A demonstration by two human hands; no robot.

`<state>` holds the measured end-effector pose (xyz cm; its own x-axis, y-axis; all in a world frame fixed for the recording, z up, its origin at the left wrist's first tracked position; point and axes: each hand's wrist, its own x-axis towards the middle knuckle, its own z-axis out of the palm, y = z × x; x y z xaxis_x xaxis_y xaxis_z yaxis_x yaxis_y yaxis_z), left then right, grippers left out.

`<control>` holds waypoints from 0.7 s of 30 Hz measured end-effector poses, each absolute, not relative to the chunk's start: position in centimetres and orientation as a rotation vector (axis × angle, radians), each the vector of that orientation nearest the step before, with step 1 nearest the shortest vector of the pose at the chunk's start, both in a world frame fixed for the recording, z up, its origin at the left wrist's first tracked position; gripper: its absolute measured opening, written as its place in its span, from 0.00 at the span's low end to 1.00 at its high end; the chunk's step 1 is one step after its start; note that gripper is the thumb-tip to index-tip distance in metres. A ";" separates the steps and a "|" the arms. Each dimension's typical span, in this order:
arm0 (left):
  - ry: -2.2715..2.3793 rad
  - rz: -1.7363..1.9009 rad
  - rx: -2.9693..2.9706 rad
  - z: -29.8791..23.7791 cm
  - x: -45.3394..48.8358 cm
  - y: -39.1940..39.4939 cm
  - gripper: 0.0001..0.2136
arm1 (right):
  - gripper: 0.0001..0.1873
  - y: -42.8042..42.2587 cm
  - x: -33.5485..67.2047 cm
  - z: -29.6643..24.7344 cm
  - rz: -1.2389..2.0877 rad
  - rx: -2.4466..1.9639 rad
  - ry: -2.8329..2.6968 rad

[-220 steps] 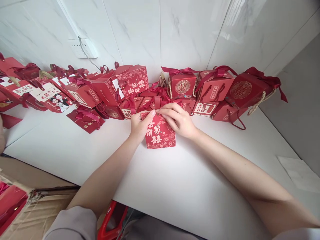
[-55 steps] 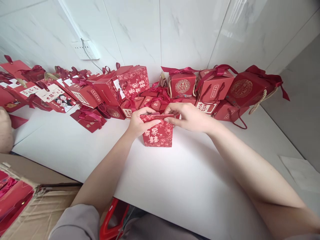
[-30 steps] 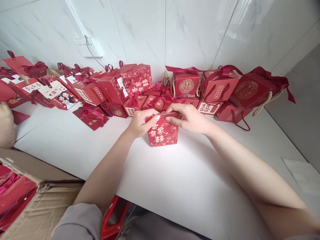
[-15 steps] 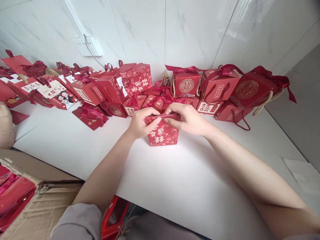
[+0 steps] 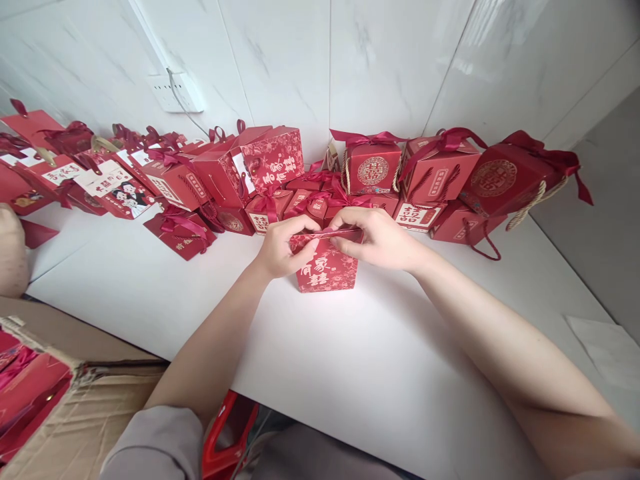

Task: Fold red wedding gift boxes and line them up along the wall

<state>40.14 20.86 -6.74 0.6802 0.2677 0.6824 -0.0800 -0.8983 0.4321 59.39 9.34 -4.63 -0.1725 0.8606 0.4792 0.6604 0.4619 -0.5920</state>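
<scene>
A red gift box [image 5: 330, 270] with pale flower print and white characters stands upright on the white table, in front of me. My left hand [image 5: 289, 247] pinches the left part of its top edge, thumb on the near face and fingers behind. On the right part of the same edge, my right hand [image 5: 373, 239] is closed in a like way, its thumb along the near face. Fingertips of both hands almost meet at the middle of the top. The far side of the box is hidden by my hands.
Red gift boxes with ribbons [image 5: 374, 167] stand stacked along the tiled wall. A cardboard carton [image 5: 95, 407] holding red packaging is at the lower left. Another person's arm [image 5: 11, 250] shows at the left edge. A white sheet [image 5: 607, 350] lies on the right.
Both thumbs have shifted slightly apart along the box's top edge. The box stays in the same place.
</scene>
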 end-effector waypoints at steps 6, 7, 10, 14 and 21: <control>0.168 1.123 2.414 -6.9 40.3 20.6 0.03 | 0.05 9.1 59.4 -4.5 0.321 -1.282 -1.925; 0.181 1.124 2.397 -7.0 40.4 20.5 0.03 | 0.04 9.1 59.4 -4.6 0.322 -1.284 -1.924; 0.222 1.128 2.352 -7.2 40.5 20.5 0.02 | 0.05 9.1 59.4 -4.6 0.324 -1.287 -1.917; 0.291 1.113 2.309 -7.5 40.7 20.4 0.03 | 0.05 9.3 59.4 -4.9 0.320 -1.276 -1.907; 0.278 1.102 2.298 -7.5 40.8 20.4 0.03 | 0.06 9.5 59.7 -5.1 0.335 -1.245 -1.918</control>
